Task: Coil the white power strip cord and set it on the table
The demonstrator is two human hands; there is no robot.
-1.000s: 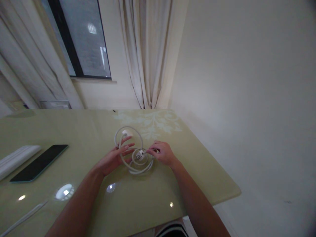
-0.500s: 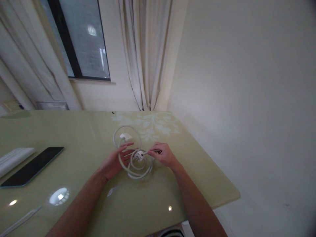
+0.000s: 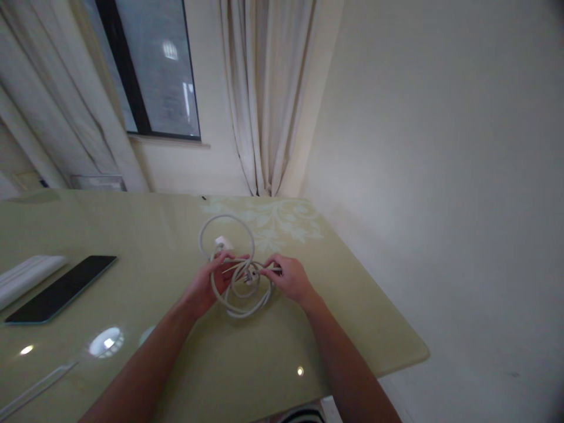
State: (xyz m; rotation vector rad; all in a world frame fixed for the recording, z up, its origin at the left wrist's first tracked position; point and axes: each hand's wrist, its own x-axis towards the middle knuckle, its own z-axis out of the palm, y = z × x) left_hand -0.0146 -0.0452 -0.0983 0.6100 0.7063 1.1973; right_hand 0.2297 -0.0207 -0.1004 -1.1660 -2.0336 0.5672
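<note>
A white power cable (image 3: 247, 314) lies in loose loops on the pale green table, between my two hands. My left hand (image 3: 214, 280) is closed around the left side of the loops, thumb on top. With thumb and fingers, my right hand (image 3: 288, 276) pinches a length of the cable near the middle of the coil. A white plug (image 3: 251, 276) with dark pins or holes sits inside the loops, between my fingertips. Behind my left hand a white block (image 3: 223, 242), perhaps an adapter, rests on the table within the largest loop.
On the left lie a flat black panel (image 3: 64, 289) and a long white object (image 3: 29, 276). A thin white strip (image 3: 37, 388) is at the lower left. The table's right edge (image 3: 379, 288) runs beside a bare wall; curtains (image 3: 273, 106) hang behind.
My left fingers have closed in on the cable loops from a more spread pose. The upper loop stands a little higher and wider, and the plug has turned slightly. The view has shifted a little.
</note>
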